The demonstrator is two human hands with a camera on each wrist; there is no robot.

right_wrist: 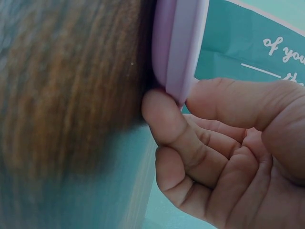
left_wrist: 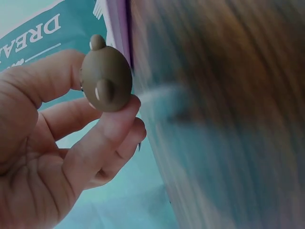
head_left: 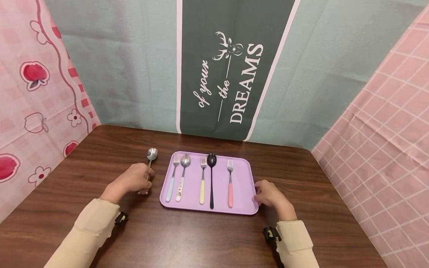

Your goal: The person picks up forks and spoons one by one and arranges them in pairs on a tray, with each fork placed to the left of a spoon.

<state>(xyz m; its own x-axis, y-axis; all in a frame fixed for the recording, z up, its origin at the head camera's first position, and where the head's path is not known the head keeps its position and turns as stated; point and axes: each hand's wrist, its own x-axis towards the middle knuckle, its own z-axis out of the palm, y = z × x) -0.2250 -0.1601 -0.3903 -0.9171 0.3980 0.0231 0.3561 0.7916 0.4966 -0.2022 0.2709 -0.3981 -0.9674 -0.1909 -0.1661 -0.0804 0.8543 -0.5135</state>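
My left hand (head_left: 136, 178) pinches a spoon (head_left: 152, 153) by its handle, left of the tray; the metal bowl points away from me. In the left wrist view, the handle's end is an olive-brown rounded knob (left_wrist: 107, 78) with two small ears, between thumb and fingers. My right hand (head_left: 268, 193) grips the right edge of the purple tray (head_left: 244, 186), thumb on the rim and fingers curled beneath it. On the tray lie a blue-handled fork (head_left: 170, 189), a spoon with a patterned white handle (head_left: 180, 190), a yellow-handled fork (head_left: 202, 191), a black spoon (head_left: 212, 182) and a pink-handled fork (head_left: 230, 195).
The tray lies on a dark brown wooden table (head_left: 187, 242). A grey-green cloth with printed lettering (head_left: 248, 82) hangs behind the table. Pink patterned cloths (head_left: 385, 149) stand along both sides.
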